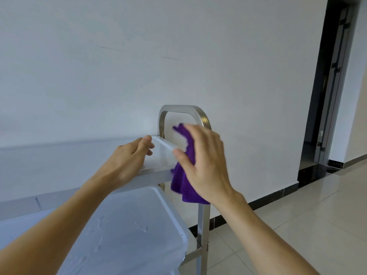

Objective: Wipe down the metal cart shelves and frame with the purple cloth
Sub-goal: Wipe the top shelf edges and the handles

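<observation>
Nearest the camera, the lower shelf (pixel 127 231) of the metal cart carries streaks and small beads of moisture across its pale surface, which suggests it has been passed over with something damp, though I cannot tell whether it counts as finished. Above it, the top shelf (pixel 160 153) looks smooth and glossy at its right end; the left hand (pixel 127 159) rests there with loosely curled, empty fingers touching the shelf's rim, apparently steadying the cart. The right hand (pixel 202 161) clasps the purple cloth (pixel 182 185) between thumb and palm, the fabric bunched and hanging down just beside the shelf's right edge, against the upright of the frame (pixel 204 221). The looped steel handle (pixel 182 108) rises just behind the cloth. By my judgement the work has reached the frame at this end: the handle loop, the lower post and any shelves out of view below seem left to do.
</observation>
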